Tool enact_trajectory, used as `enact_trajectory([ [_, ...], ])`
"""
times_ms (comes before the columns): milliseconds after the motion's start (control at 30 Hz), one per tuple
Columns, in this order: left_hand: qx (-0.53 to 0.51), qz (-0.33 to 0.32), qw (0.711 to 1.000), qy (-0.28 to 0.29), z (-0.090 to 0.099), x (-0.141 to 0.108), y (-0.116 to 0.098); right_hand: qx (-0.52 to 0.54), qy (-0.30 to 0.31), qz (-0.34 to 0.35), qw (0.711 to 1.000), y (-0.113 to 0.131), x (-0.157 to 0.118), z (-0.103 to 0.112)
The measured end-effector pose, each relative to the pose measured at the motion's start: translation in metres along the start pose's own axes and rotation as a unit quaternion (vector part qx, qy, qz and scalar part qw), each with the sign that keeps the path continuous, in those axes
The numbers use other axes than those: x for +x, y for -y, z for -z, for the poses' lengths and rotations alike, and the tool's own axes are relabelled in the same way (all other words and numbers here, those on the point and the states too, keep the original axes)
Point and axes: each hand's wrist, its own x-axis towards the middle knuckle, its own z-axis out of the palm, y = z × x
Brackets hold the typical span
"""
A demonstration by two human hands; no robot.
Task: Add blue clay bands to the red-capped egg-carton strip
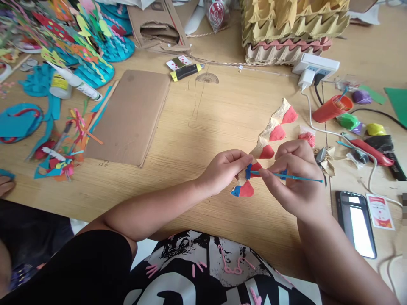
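A jagged strip of egg carton [264,142] is held over the table, with red patches [277,132] along its right edge. My left hand [221,171] is closed, pinching the strip near its lower end. Blue material [235,191], which looks like modelling clay, covers parts of that lower end. A thin blue stick [307,179] is pinched in my right hand [297,180], its tip touching the strip beside the left thumb. Another bit of blue [283,174] shows behind the right fingers, partly hidden.
Cardboard [127,114] and paper scraps [63,156] lie left. Egg trays [292,25] are stacked at the back. On the right are a power strip [318,65], white cable [340,134], red cup [332,109], clay lumps [349,121] and phone [356,224]. Another person's hand [5,185] shows far left.
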Motion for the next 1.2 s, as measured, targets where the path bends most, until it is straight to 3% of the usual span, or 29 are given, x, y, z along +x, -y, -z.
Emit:
enact_trajectory([
  [767, 0.023, -0.016, 1.000, -0.005, -0.0019, -0.0037, -0.0020, -0.083, -0.007, 0.011, 0.996, -0.0006, 0.0000, -0.0087],
  [1000, 0.023, -0.017, 1.000, -0.009, -0.0017, -0.0032, -0.0029, 0.014, -0.016, -0.016, 1.000, -0.0019, -0.0006, -0.0036],
  [1200, 0.040, -0.014, 0.999, -0.026, -0.0017, -0.0032, -0.0039, -0.016, -0.010, 0.004, 1.000, -0.0009, 0.0010, -0.0061],
])
